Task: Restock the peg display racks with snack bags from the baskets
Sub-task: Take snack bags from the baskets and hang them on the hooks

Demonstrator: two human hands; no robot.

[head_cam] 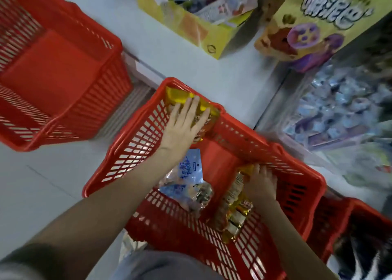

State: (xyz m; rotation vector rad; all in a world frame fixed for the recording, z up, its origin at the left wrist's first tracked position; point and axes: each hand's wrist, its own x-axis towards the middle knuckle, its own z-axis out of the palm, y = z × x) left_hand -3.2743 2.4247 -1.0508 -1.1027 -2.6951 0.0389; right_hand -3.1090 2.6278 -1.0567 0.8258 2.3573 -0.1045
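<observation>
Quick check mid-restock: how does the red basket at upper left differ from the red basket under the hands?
The upper-left basket holds nothing visible; the centre basket holds yellow snack bags and blue snack bags. The upper-left basket stands untouched, while the left hand and right hand reach into the centre basket. Both are red slotted plastic on the pale floor.

An open yellow carton point(191, 27) of packets stands on a pale surface point(212, 74), near a taller yellow box point(318, 21) printed with a purple ring. A blurred black-and-white shape point(364, 258) sits at lower right.
</observation>
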